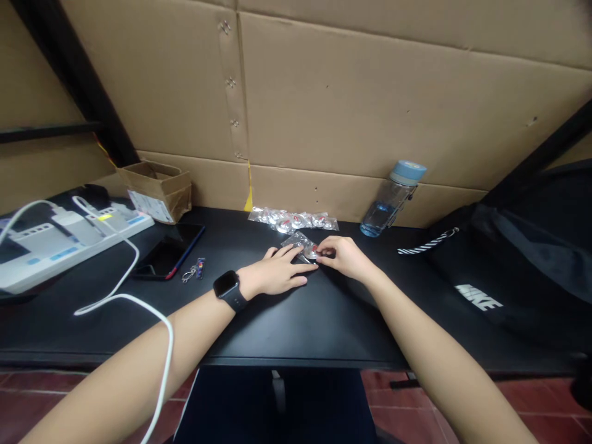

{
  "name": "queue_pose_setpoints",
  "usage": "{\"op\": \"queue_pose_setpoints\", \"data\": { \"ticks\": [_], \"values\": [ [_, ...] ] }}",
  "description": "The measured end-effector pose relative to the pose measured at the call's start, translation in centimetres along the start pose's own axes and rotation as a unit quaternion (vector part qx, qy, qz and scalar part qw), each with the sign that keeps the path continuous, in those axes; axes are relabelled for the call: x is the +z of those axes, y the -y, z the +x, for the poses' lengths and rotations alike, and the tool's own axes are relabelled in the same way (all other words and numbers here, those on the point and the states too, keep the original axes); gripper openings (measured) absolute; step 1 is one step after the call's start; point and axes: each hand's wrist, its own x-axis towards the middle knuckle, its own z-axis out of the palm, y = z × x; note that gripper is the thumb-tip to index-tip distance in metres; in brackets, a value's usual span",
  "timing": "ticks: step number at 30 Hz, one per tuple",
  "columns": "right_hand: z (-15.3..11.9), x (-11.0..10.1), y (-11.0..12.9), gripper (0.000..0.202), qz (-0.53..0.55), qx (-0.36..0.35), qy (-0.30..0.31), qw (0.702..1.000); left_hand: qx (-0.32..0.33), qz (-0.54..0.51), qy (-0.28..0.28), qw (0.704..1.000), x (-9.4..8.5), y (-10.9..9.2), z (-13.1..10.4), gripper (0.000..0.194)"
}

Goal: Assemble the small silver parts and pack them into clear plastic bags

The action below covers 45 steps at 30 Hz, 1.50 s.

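On the black table lies a small clear plastic bag (297,240) with a round silver and red item (311,251) at its near right end. My left hand (280,271) lies flat with its fingers spread, the fingertips resting at the bag's near edge. Thumb and fingers of my right hand (345,258) pinch the edge of the round item; its exact kind is too small to make out. Just behind, a row of similar clear packets (293,221) with round silver and red pieces lies along the cardboard wall.
A blue-lidded water bottle (393,200) leans against the cardboard wall (370,92). To the right sits a black bag (509,271). On the left are a power strip (69,246), a phone (171,250), a keyring (194,270) and a small carton (160,188). A white cable (169,339) crosses my left forearm.
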Motion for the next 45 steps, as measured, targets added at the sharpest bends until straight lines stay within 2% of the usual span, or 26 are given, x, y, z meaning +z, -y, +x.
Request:
{"op": "queue_pose_setpoints", "data": {
  "ticks": [3,9,13,17,20,22,29,32,35,38,41,43,45],
  "values": [
    [-0.1,-0.3,-0.4,0.006,0.02,-0.004,0.007,1.0,0.001,-0.01,0.013,1.0,-0.2,-0.2,-0.1,0.051],
    [0.6,1.2,-0.8,0.015,-0.035,0.006,-0.078,0.996,0.007,-0.021,0.023,0.999,-0.3,-0.2,-0.2,0.05],
    [1.2,2.3,-0.2,0.028,-0.092,0.061,-0.108,0.988,0.011,-0.021,0.027,0.999,-0.5,-0.1,-0.2,0.05],
    [1.4,2.2,0.0,0.029,-0.124,0.081,-0.086,0.985,0.006,-0.02,0.027,0.999,-0.8,-0.3,-0.4,0.049],
    [1.0,1.4,-0.5,0.017,-0.092,0.058,-0.03,0.994,0.005,-0.028,0.026,0.999,-1.0,-0.6,-0.5,0.047],
    [0.8,1.1,-0.9,0.012,-0.072,0.067,-0.015,0.995,0.017,-0.039,0.022,0.999,-1.1,-0.8,-0.5,0.046],
    [1.3,1.9,-0.3,0.015,-0.105,0.116,-0.091,0.984,0.057,-0.041,0.011,0.997,-1.3,-0.7,-0.6,0.044],
    [1.1,1.4,-0.1,0.023,-0.062,0.1,-0.068,0.991,0.072,-0.032,-0.024,0.997,-2.1,-0.5,-0.7,0.041],
    [0.4,-0.1,-0.5,0.039,0.047,0.057,0.01,0.997,0.071,-0.029,-0.087,0.993,-2.8,-0.4,-0.7,0.05],
    [-0.1,-1.1,-1.4,0.034,0.133,0.046,0.058,0.988,0.03,-0.032,-0.164,0.986,-2.8,-0.5,-0.3,0.059],
    [-0.1,-0.8,-2.3,0.029,0.119,0.033,0.033,0.992,-0.017,0.004,-0.219,0.976,-2.2,-0.4,0.4,0.044],
    [0.2,-0.3,-2.4,0.035,0.086,0.002,0.01,0.996,-0.03,0.031,-0.226,0.973,-1.9,-0.2,0.7,0.029],
    [0.4,0.1,-2.2,0.033,0.068,-0.026,-0.007,0.997,-0.031,0.035,-0.225,0.973,-1.7,-0.1,0.9,0.02]
  ]
}}
